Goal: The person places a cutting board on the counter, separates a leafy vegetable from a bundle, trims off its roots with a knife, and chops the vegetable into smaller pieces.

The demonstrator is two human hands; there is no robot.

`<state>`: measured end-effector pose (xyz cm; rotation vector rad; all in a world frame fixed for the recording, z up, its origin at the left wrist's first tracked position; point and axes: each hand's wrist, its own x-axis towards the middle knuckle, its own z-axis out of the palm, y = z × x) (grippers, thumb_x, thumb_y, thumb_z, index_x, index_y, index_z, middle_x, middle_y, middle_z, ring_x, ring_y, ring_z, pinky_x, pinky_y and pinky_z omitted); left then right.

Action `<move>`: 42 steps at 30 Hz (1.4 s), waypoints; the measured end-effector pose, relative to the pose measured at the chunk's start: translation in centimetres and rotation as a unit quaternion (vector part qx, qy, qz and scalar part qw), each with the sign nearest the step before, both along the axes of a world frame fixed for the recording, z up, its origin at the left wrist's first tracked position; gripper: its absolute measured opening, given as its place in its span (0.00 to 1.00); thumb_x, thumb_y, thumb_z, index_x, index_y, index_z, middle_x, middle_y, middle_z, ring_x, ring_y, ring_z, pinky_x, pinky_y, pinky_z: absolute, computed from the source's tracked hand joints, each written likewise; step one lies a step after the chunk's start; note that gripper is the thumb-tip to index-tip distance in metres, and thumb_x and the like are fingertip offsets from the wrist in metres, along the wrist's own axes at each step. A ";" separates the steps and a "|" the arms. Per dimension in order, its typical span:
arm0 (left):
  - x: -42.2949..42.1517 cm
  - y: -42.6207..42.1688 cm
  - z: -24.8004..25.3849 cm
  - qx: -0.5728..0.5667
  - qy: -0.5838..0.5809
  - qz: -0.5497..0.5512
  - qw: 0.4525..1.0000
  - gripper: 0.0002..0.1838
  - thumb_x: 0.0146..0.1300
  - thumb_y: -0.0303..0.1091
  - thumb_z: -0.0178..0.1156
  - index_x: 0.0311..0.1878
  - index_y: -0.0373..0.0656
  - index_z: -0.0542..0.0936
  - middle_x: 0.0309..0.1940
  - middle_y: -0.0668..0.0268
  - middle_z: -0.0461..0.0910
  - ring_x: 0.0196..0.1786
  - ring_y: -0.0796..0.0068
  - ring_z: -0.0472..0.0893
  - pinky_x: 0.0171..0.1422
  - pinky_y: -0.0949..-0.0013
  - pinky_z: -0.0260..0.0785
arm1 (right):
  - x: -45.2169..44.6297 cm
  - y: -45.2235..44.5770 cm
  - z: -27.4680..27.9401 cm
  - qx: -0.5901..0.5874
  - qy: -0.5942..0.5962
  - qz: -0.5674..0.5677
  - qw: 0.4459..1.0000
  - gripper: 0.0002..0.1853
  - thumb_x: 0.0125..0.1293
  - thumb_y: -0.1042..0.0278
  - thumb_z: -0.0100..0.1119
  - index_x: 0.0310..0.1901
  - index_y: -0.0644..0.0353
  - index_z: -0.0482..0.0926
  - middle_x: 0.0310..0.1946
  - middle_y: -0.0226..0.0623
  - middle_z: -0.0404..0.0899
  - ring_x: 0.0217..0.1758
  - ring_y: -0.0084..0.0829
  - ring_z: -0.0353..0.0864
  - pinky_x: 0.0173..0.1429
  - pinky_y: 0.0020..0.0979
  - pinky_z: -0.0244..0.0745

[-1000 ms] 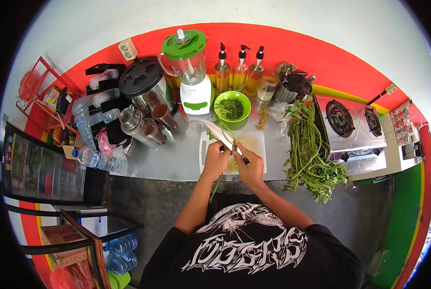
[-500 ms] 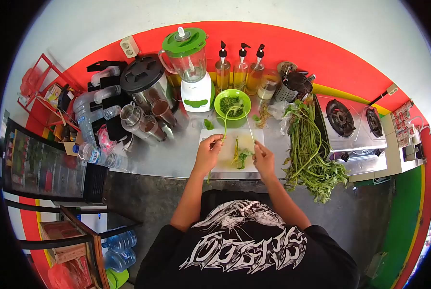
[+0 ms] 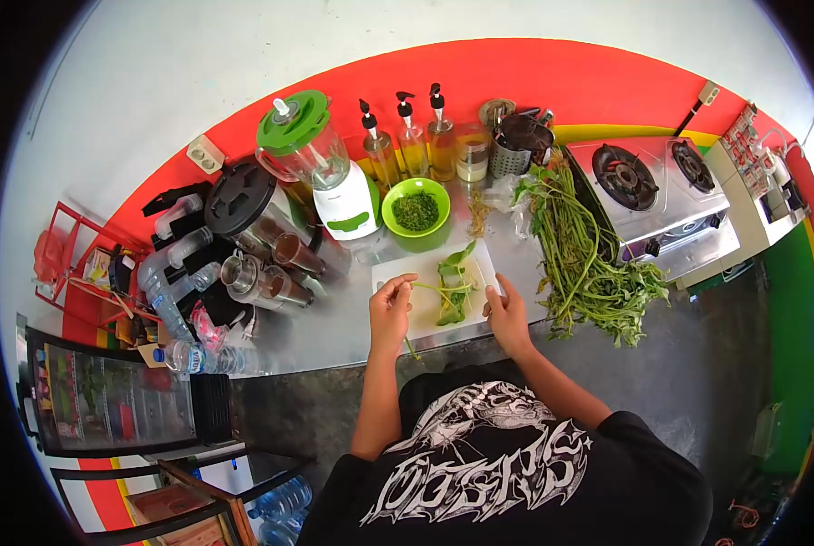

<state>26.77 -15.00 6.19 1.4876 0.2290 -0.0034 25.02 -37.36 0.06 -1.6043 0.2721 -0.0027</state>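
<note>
The green stem (image 3: 428, 288) has dropped from its arch to the cutting board (image 3: 393, 270), centre frame. Left hand (image 3: 389, 309) pinches it; grip of right hand (image 3: 509, 318) is unclear. Stem-stripping, apparently in hand, calls next for steadying the leaves (image 3: 452, 312).

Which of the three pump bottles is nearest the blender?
The leftmost pump bottle, beside the blender; the middle one and rightmost one stand farther off.
</note>
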 end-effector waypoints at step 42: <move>-2.8 -2.0 1.0 -0.070 -0.069 -0.004 0.995 0.10 0.71 0.23 0.59 0.52 0.34 0.84 0.43 0.62 0.86 0.48 0.76 0.83 0.57 0.73 0.71 | -1.8 3.0 11.3 0.493 0.203 0.162 0.830 0.14 0.82 0.48 0.41 0.48 0.49 0.68 0.29 0.33 0.76 0.20 0.24 0.66 0.27 0.26 0.61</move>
